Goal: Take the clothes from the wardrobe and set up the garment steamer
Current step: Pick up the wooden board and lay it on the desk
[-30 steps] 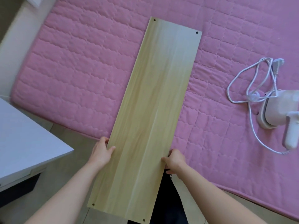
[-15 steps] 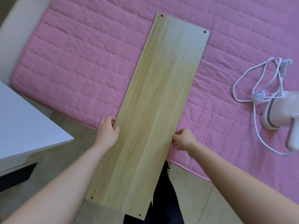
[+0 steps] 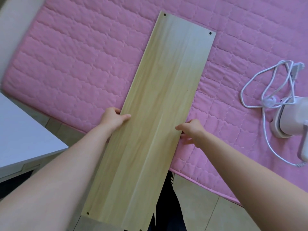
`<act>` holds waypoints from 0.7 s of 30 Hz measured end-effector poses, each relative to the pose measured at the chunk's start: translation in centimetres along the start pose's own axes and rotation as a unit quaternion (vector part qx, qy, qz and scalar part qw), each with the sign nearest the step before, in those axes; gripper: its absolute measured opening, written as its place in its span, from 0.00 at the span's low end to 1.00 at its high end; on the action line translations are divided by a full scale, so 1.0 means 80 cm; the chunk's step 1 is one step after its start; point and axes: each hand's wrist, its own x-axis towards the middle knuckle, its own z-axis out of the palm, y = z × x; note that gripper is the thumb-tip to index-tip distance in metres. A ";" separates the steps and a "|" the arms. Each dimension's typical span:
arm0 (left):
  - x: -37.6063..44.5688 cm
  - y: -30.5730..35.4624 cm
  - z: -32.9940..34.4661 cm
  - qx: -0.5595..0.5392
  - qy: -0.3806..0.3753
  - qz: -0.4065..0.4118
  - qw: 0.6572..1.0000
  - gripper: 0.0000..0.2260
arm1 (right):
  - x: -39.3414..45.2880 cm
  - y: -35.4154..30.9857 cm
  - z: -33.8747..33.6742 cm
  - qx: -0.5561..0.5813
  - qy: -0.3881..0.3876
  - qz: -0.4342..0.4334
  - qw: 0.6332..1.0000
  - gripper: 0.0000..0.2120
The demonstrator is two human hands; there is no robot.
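One wooden board point(image 3: 160, 117) is lying on one pink bed point(image 3: 80, 64), showing four corner holes point(image 3: 164, 14). One white steamer point(image 3: 293, 120) with one cord point(image 3: 266, 84) is resting there. Two hands are showing.

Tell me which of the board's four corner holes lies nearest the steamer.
The far right hole of the wooden board: it sits on the long edge facing the white steamer. The other far hole is across the board; the near two overhang the floor.

Pink bed point(image 3: 83, 67) (quilted): board point(image 3: 166, 97), steamer point(image 3: 288, 120).
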 end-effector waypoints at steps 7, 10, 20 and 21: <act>-0.031 -0.006 -0.007 0.024 -0.025 0.022 0.999 0.20 | -0.026 0.008 0.014 -0.037 0.021 -0.035 0.998 0.04; -0.049 -0.015 -0.013 0.019 -0.017 0.045 0.999 0.19 | -0.032 0.014 0.018 -0.023 0.009 -0.041 0.999 0.05; -0.133 0.001 -0.038 0.029 0.045 0.135 0.989 0.19 | -0.102 0.029 0.026 -0.342 -0.029 -0.218 0.913 0.19; -0.143 0.006 -0.039 0.034 0.052 0.144 0.988 0.18 | -0.113 0.025 0.021 -0.347 -0.022 -0.255 0.903 0.22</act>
